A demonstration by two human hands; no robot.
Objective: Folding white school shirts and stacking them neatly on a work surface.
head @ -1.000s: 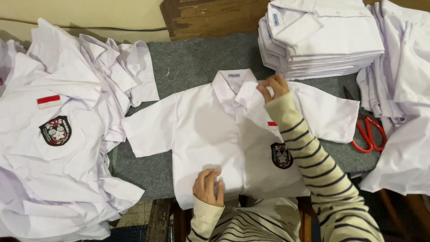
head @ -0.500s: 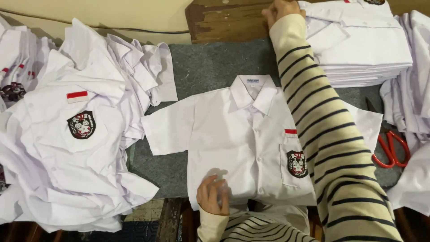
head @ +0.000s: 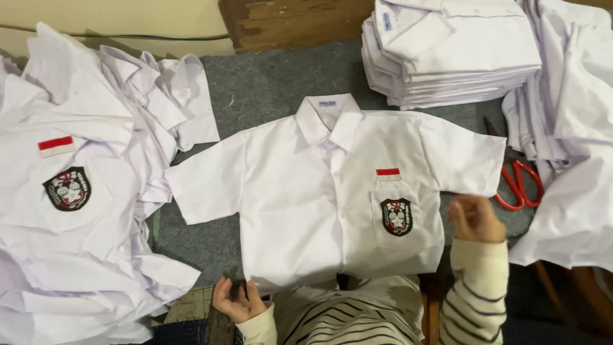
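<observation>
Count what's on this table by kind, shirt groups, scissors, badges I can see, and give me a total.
Flat white shirt: 1
Folded shirt stack: 1
Loose shirt heaps: 2
Red scissors: 1
Visible crest badges: 2
Total: 7

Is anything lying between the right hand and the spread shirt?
Nothing visible. The right hand hangs at the shirt's hem corner beside the pocket badge, with only grey mat around. The scissors lie off to its far side.

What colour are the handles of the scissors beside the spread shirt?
Red. The scissors show in the head view, partly tucked under white cloth at the right.
</observation>
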